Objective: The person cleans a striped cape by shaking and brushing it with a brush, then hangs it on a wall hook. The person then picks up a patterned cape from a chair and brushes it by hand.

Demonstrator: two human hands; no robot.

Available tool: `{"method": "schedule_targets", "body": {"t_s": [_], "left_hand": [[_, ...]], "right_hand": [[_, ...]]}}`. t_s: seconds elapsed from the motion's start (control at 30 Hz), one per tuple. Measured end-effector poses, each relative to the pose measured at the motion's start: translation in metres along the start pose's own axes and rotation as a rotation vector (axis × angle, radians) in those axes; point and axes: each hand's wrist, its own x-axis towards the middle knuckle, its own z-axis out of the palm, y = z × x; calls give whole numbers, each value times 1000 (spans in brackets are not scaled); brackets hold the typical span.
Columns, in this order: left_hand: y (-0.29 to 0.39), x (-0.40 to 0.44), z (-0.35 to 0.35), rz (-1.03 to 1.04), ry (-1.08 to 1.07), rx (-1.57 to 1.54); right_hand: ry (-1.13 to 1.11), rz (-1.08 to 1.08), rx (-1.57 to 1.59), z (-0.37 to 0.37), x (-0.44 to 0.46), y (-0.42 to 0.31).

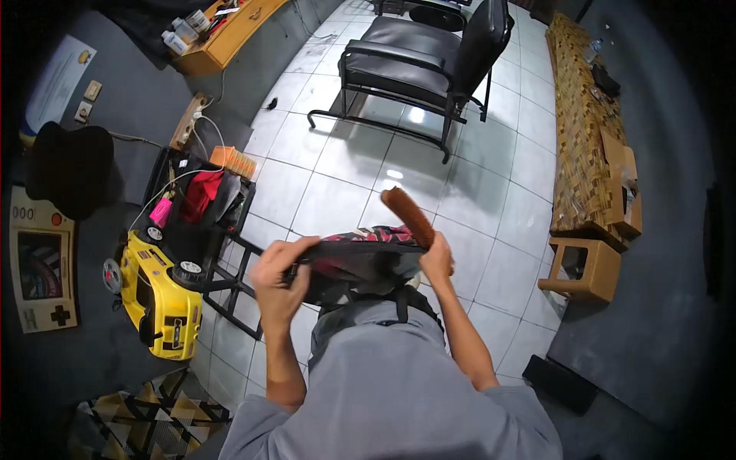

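My left hand [281,277] is closed on the left edge of a dark cloth [349,261], held in front of my waist. A black band runs along its upper edge, and a red-and-pink pattern shows behind it. My right hand [438,259] grips a curved brown brush [406,212] whose far end points up and to the left. This hand is also at the right end of the cloth; whether its fingers pinch the cloth is hidden.
A black padded chair [406,54] stands ahead on the white tiled floor [353,165]. To the left are a yellow toy car [165,307] and a black cart [249,211] with an orange brush [233,162]. A brown stool [586,270] and a woven-covered bench [571,130] line the right.
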Motion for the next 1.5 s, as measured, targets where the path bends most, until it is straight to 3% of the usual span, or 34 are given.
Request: {"method": "schedule_targets", "body": {"t_s": [0.1, 0.23, 0.3, 0.33, 0.43, 0.5, 0.57, 0.6, 0.7, 0.8, 0.83, 0.87, 0.9, 0.97, 1.0, 1.03, 1.07, 1.1, 1.13, 1.17, 1.2, 1.23, 1.27, 1.3, 1.33, 1.37, 1.4, 1.43, 1.5], "left_hand": [[-28, -11, -27, -60, 61, 83], [-84, -27, -41, -221, 82, 157], [-134, -46, -42, -190, -166, 245], [-173, -65, -36, -233, -359, 198], [-222, -114, -14, -447, -909, 307], [-304, -184, 14, -586, -851, 184], [-326, -216, 27, -660, -772, 6], [-321, -215, 31, -664, -743, -53], [-354, -186, 52, -360, -933, 75], [-339, -82, 50, -144, -970, 142], [-339, -44, 42, 42, -882, 237], [-312, 1, 20, -98, -857, 194], [-277, 40, -6, -7, -686, 275], [-240, 88, -48, 93, -110, 460], [-194, 102, -73, 307, 198, 239], [-150, 104, -95, 359, 327, 307], [-122, 99, -102, 473, 500, 226], [-106, 86, -104, 381, 577, 197], [-103, 70, -93, 386, 629, 144], [-109, 52, -78, 390, 681, 93], [-136, 27, -55, 389, 535, 172], [-162, 2, -32, 394, 385, 248], [-188, -23, -9, 403, 236, 316], [-215, -55, 12, 135, -100, 322], [-264, -99, 34, -132, -501, 410], [-351, -166, 66, -282, -795, 418], [-352, -190, 60, -416, -1021, 411], [-352, -203, 55, -552, -1247, 402], [-329, -195, 35, -436, -1028, 314]], "right_hand": [[49, -11, -102, -14, -9, -3], [-457, 39, 85, -68, -25, -68], [-656, 37, 149, -81, -34, -75], [-814, 103, -66, -93, -34, -87], [-796, -62, -763, -67, -61, -27], [-948, -9, -704, -45, -89, 40], [-913, -16, -380, -24, -121, 85], [-686, -114, 89, -3, -137, 108], [-756, 179, -445, 9, -110, 94], [-306, 87, -529, 17, -38, 44], [-180, 102, -503, 7, -10, 6], [4, 46, -428, -3, 18, -15], [278, -61, -301, -21, 41, -48], [564, -318, -475, -67, 81, -81], [768, -544, -428, -98, 73, -121], [975, -764, -415, -129, 65, -160], [889, -857, -170, -150, 51, -191], [794, -941, 76, -161, 36, -206], [924, -870, 30, -160, 29, -191], [883, -785, -82, -149, 13, -168], [839, -707, -199, -137, -4, -146], [624, -613, -374, -117, -34, -120], [524, -657, -382, -88, -45, -82], [420, -697, -385, -59, -57, -45], [61, -107, -436, -35, -85, -21], [-528, 167, -584, -16, -104, 38], [-869, 285, -508, -12, -122, 68], [-1013, 373, -552, -26, -135, 22], [-945, 212, -568, -4, -169, 101]]}}
